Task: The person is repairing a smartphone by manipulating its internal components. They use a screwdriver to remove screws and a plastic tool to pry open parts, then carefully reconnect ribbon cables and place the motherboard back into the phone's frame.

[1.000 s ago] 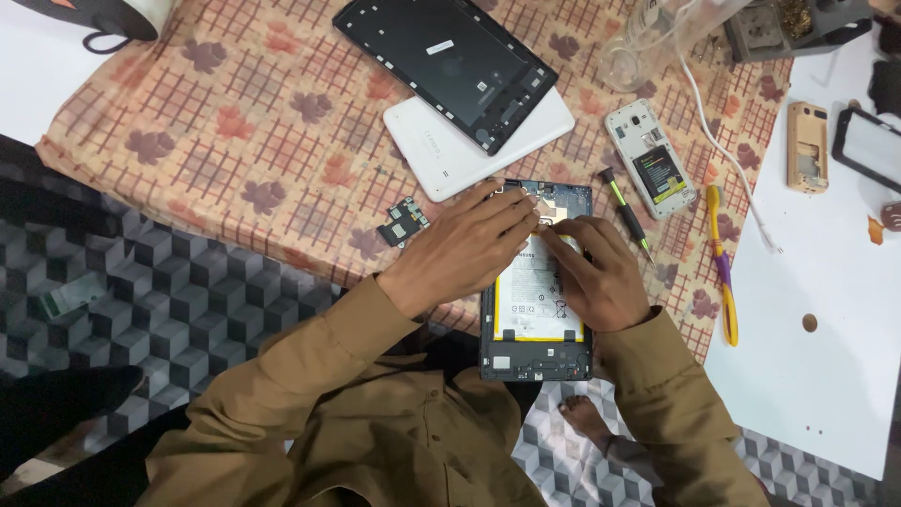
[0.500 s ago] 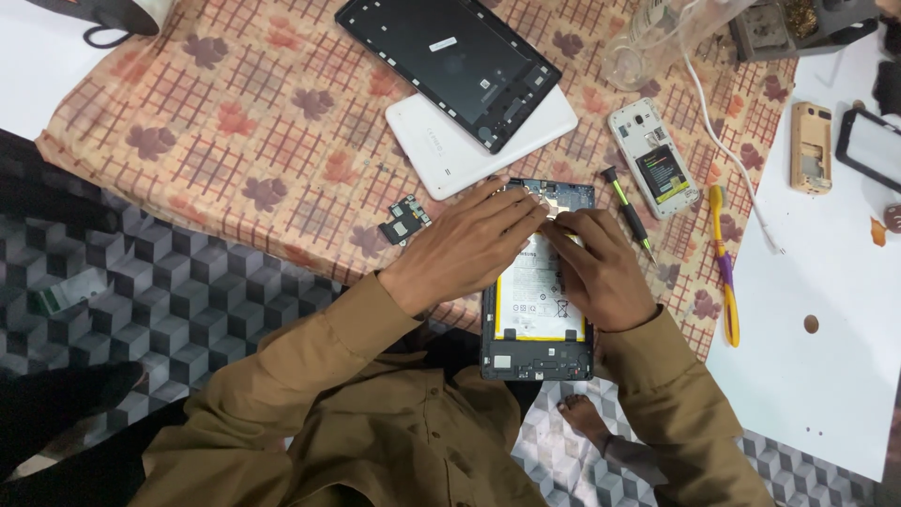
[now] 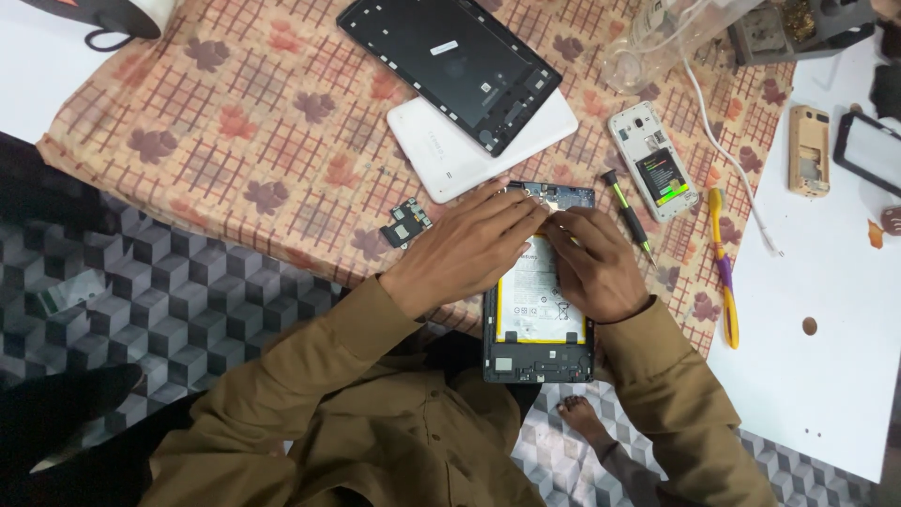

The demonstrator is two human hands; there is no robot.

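My left hand (image 3: 469,249) and right hand (image 3: 596,263) lie together over the far half of the opened tablet (image 3: 540,329), and between them they hide most of what is there — only a strip of circuit board shows past my fingertips at the far end. Both hands are bent with fingers pressed down on the tablet; whether either pinches a small part I cannot tell. The tablet lies flat at the near edge of the checked cloth (image 3: 235,141), its near end jutting over my lap, its pale battery with a yellow border showing below my palms.

Just right of my right hand lies a screwdriver (image 3: 627,216) with a black and green grip, and beyond it a small phone (image 3: 655,174) with its back off. Farther right a yellow and purple toothbrush (image 3: 723,272) lies along the cloth's edge. Left of my left hand sits a small loose circuit piece (image 3: 406,222). On the far side a black tablet frame (image 3: 450,66) rests tilted on a white back cover (image 3: 483,145), which comes close to my left fingertips.

At the far right a gold phone shell (image 3: 809,150) and a dark screen (image 3: 868,155) sit on the white table (image 3: 826,376) — the screen is cut by the picture's edge. The cloth to the left is open.
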